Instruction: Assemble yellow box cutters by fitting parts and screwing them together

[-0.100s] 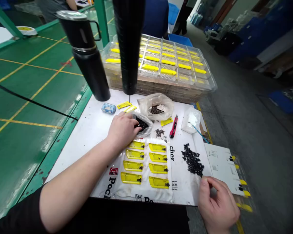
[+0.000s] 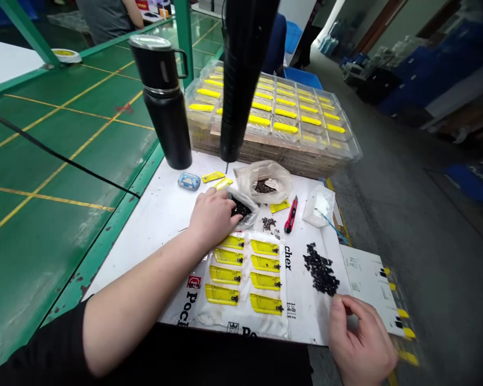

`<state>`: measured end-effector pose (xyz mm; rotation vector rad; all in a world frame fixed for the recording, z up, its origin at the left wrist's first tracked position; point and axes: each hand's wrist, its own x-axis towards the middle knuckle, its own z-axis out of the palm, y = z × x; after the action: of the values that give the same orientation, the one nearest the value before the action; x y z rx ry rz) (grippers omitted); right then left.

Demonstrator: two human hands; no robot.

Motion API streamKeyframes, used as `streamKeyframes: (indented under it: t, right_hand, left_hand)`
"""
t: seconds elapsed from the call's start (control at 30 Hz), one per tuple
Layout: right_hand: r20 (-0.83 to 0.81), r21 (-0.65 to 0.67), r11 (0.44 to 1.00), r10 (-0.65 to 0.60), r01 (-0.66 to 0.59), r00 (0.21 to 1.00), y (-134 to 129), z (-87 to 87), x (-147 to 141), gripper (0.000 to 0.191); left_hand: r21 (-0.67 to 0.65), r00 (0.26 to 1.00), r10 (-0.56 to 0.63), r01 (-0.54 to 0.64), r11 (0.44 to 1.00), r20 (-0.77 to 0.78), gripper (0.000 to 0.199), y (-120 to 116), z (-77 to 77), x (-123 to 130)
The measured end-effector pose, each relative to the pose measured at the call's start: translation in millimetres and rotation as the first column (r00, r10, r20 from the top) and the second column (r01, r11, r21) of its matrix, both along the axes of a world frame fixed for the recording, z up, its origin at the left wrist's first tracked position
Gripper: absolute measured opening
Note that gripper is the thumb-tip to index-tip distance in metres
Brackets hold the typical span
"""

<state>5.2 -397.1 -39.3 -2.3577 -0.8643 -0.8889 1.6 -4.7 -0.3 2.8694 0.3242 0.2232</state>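
My left hand point(image 2: 214, 215) rests at the mouth of a small clear plastic bag point(image 2: 249, 216) of tiny black parts. Its fingertips reach into the bag and are partly hidden. Off the table's right front corner, my right hand point(image 2: 360, 338) has thumb and index finger pressed together; whatever might be between them cannot be seen. Just beyond that hand lies a loose pile of black parts point(image 2: 321, 269). Between the hands, yellow plastic shells point(image 2: 265, 280) lie in two columns on a white printed sheet point(image 2: 245, 321), with small black pieces at their right ends.
A black power screwdriver point(image 2: 245, 80) hangs over the table, its bit pointing down. Behind are a bag of dark screws point(image 2: 263, 185), a red utility knife point(image 2: 291, 214), a white container point(image 2: 319, 206) and a black bottle point(image 2: 169, 118). Stacked clear trays point(image 2: 306, 136) hold yellow pieces.
The whole view has shifted slightly, so the table sits a little lower and farther right. Both hands keep about the same places relative to the bag and the pile.
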Motion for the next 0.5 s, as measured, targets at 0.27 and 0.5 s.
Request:
streamKeyframes:
  t: [0.27, 0.5]
  right_hand:
    - [0.061, 0.074, 0.968, 0.237, -0.241, 0.970, 74, 58.6, 29, 0.024]
    - [0.000, 0.144, 0.910, 0.393, -0.389, 0.920, 188, 157.7, 69, 0.013]
  left_hand:
    - [-0.022, 0.998, -0.036, 0.037, 0.999, 0.042, 0.024, -6, -2.2, 1]
    - [-0.037, 0.994, -0.031, 0.035, 0.999, 0.105, 0.025, -2, -3.8, -3]
